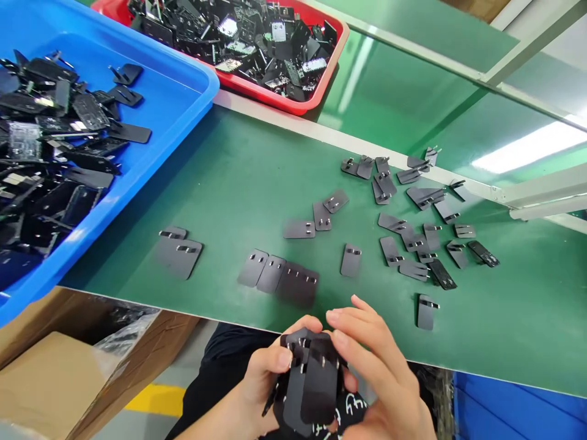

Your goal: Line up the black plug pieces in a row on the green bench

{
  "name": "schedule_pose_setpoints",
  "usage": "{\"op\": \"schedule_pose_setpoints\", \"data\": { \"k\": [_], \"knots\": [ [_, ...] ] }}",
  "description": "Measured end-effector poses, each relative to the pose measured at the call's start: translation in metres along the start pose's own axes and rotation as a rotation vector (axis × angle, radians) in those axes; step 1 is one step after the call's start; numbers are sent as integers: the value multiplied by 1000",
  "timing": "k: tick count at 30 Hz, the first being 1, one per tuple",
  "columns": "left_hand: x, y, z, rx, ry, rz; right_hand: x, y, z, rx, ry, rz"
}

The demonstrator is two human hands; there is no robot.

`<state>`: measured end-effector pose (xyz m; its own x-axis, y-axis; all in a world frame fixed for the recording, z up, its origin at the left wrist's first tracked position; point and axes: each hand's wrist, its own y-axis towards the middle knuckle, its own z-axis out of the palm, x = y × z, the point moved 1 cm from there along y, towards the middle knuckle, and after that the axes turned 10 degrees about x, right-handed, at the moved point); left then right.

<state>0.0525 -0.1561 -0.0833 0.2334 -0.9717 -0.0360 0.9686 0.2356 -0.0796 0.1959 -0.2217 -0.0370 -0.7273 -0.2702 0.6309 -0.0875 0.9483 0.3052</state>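
Note:
In my left hand (268,366) is a bunch of black plug covers with metal prongs (320,382), gripped between the thumb on one side and fingers curled round the other. They overlap unevenly, with prongs sticking up near the far end. My right hand (380,366) is at the right side of the bunch, its fingers stretched out and fingertips at the upper edge. Its thumb is mostly hidden. On the green table just beyond my hands lies a row of several similar covers (270,273), with a single cover (351,260) to its right.
A blue tray (183,91) heaped with black plug parts stands at left, and a red tray (316,101) of similar parts behind. Scattered covers (415,241) lie at right. Two overlapping covers (186,260) lie at left. A cardboard box (160,348) is below the table's near edge.

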Motion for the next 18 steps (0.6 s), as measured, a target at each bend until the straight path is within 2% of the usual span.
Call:
{"op": "schedule_pose_setpoints", "data": {
  "k": [2, 4, 7, 10, 14, 16, 18],
  "knots": [
    [-5, 1, -2, 109, -87, 19, -12, 4, -4, -26, 33, 55],
    [-10, 1, -4, 164, -140, 43, -27, 10, -5, -48, -71, 172],
    [-13, 0, -7, 185, -166, 62, -53, 19, 2, 37, -323, 331],
    [-15, -1, -9, 167, -184, 71, -68, 22, 8, 110, -357, 409],
    [-17, 0, -8, 154, -185, 59, -52, 15, -2, -17, -92, 347],
    [-18, 0, -8, 124, -187, 47, -32, 12, -8, -56, 4, 205],
    [-17, -2, -8, 63, -187, 30, -13, 12, -10, -20, -45, 55]
  ]
}}
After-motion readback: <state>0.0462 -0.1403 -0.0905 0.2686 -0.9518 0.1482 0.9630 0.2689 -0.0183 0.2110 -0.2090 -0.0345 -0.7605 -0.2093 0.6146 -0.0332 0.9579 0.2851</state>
